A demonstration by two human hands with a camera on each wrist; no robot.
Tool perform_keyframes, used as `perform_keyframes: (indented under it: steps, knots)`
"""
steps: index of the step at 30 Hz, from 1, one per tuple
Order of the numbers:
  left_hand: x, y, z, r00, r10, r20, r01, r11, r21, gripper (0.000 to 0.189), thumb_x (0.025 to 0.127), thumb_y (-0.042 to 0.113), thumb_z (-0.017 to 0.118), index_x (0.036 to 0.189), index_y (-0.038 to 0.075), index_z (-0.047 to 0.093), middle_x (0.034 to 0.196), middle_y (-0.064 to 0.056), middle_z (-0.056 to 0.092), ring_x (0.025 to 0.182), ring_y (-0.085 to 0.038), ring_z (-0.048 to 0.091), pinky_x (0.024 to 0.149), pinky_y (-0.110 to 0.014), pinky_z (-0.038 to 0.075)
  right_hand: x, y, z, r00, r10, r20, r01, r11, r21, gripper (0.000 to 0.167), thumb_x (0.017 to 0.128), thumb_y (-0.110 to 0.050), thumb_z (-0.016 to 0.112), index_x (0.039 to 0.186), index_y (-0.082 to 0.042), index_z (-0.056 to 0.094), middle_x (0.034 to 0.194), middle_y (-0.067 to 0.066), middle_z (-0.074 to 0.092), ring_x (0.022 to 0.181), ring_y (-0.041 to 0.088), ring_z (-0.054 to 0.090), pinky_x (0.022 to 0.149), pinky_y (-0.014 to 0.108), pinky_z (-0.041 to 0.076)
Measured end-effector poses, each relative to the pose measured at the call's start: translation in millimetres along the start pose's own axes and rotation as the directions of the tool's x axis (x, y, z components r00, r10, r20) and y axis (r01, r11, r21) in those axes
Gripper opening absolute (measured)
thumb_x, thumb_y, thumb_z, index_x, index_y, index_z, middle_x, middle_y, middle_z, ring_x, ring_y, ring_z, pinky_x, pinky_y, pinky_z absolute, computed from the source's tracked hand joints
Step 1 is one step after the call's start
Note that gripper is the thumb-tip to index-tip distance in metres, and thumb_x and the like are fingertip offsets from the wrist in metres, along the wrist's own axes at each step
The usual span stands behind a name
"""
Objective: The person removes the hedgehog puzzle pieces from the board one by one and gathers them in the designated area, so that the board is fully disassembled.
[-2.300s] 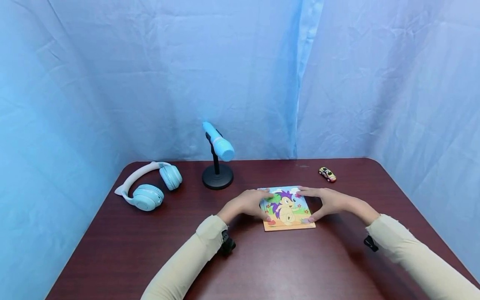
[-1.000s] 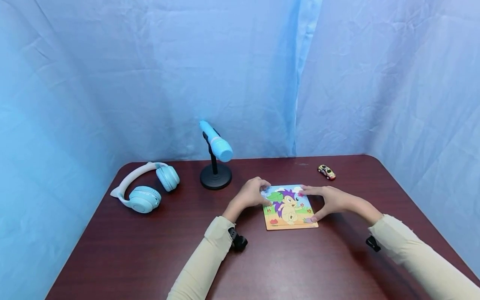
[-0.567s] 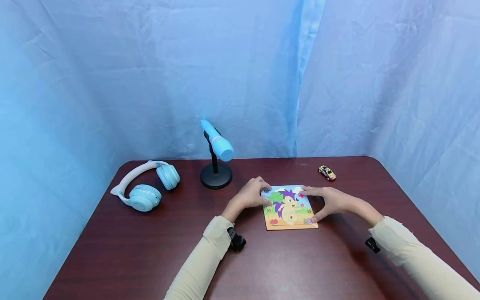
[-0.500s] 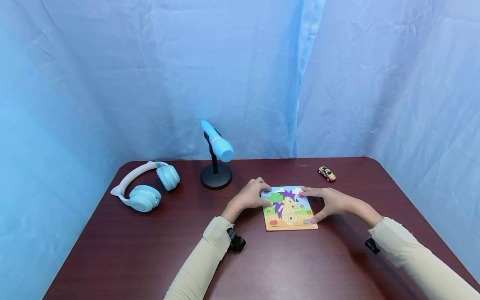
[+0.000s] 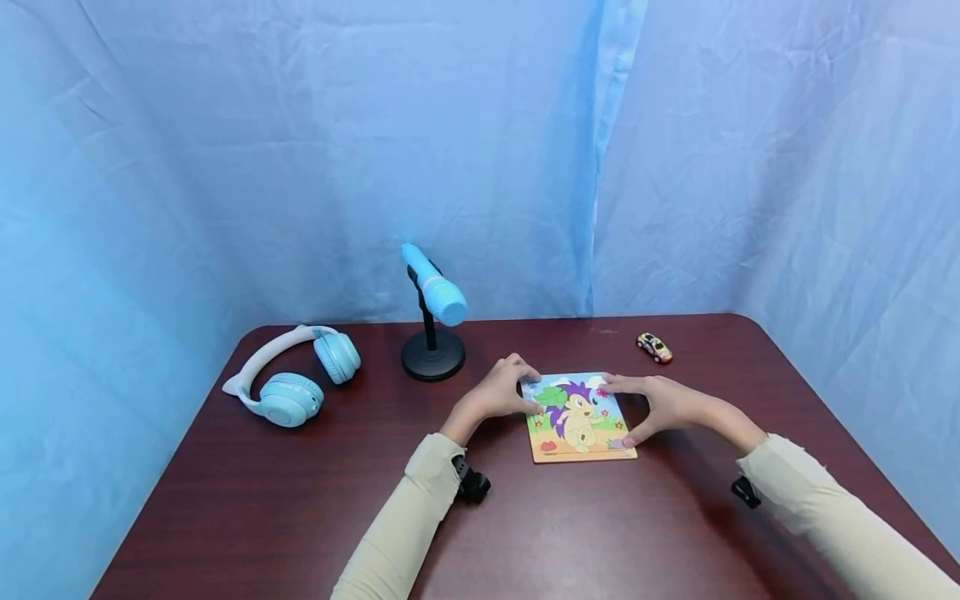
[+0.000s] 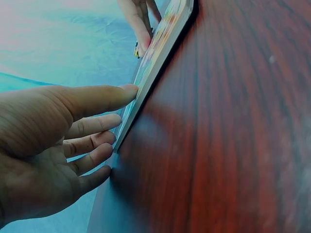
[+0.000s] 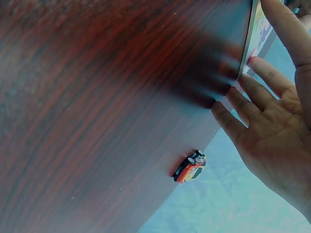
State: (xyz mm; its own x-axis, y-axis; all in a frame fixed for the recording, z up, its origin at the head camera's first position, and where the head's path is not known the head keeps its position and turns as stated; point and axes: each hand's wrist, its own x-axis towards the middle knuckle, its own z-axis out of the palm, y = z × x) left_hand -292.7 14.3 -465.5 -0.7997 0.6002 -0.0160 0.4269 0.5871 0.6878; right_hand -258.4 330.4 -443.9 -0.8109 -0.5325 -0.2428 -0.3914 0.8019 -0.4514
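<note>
A square, thin picture puzzle (image 5: pixel 581 427) with a purple-haired cartoon hedgehog lies flat on the dark red wooden table. My left hand (image 5: pixel 497 390) is at its left side, thumb (image 6: pixel 109 97) on the border and the other fingertips around the far left corner. On the opposite side my right hand (image 5: pixel 663 404) spans the right edge, with its thumb near the lower corner and its fingers at the upper one. In both wrist views the fingers are spread and only gently bent. Neither hand is wrapped round the puzzle.
Behind the right hand stands a small toy car (image 5: pixel 655 347). A blue microphone (image 5: pixel 435 286) on a black stand (image 5: pixel 432 354) is at the back, left of the puzzle. Light blue headphones (image 5: pixel 292 398) lie at the far left. A blue curtain (image 5: pixel 337 167) hangs behind the table.
Compared with the earliest frame, my left hand has drawn back from over the picture to the puzzle's left edge, and the puzzle sits slightly further right. In the last half second nothing visibly moves.
</note>
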Motion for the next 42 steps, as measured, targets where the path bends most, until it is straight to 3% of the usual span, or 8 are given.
perform_keyframes:
  steps: [13,25,30,39,42]
  knots:
    - [-0.3,0.5,-0.2,1.000,-0.007,0.001,0.007,1.000,-0.006,0.046,0.088,0.022,0.081,0.129,0.005,0.068,0.123,-0.011,0.055,0.115,-0.024,0.048,0.095,-0.038,0.047,-1.4,1.8,1.4,1.000,0.011,0.002,-0.011,1.000,-0.005,0.095,0.075,-0.050,0.087,0.153,-0.013,0.048,0.164,0.017,0.035,0.148,0.046,0.033,0.109,0.065,0.039]
    - [-1.3,5.9,-0.7,1.000,-0.009,0.015,0.008,0.999,0.052,0.046,0.090,0.024,0.080,0.131,0.007,0.066,0.128,-0.009,0.054,0.116,-0.024,0.046,0.097,-0.038,0.047,-1.6,1.2,0.7,1.000,0.003,0.002,-0.003,1.000,-0.006,0.095,0.076,-0.051,0.087,0.153,-0.012,0.048,0.163,0.018,0.035,0.149,0.046,0.032,0.110,0.067,0.036]
    - [-0.4,5.9,-0.2,1.000,-0.003,0.011,0.002,0.998,0.066,0.046,0.090,0.024,0.079,0.130,0.007,0.066,0.126,-0.009,0.054,0.115,-0.024,0.044,0.097,-0.037,0.045,-0.5,2.8,0.6,1.000,-0.007,0.002,0.007,1.000,-0.026,0.095,0.075,-0.053,0.086,0.153,-0.012,0.048,0.164,0.017,0.035,0.149,0.044,0.033,0.109,0.062,0.040]
    - [0.6,3.4,1.9,1.000,-0.003,-0.009,0.003,0.998,0.055,0.044,0.091,0.023,0.078,0.130,0.006,0.065,0.125,-0.010,0.054,0.112,-0.023,0.041,0.095,-0.038,0.043,1.7,3.8,0.0,1.000,-0.007,0.001,0.007,1.000,-0.030,0.096,0.075,-0.053,0.086,0.153,-0.012,0.048,0.164,0.017,0.035,0.148,0.044,0.034,0.109,0.063,0.040]
    - [-0.1,3.5,3.2,1.000,-0.005,-0.021,0.006,0.999,0.036,0.036,0.091,0.020,0.078,0.123,0.007,0.069,0.125,-0.009,0.054,0.111,-0.022,0.040,0.094,-0.037,0.043,1.9,2.3,-0.1,1.000,-0.011,0.002,0.011,1.000,-0.025,0.096,0.076,-0.052,0.086,0.153,-0.011,0.047,0.164,0.017,0.035,0.148,0.044,0.034,0.109,0.063,0.040]
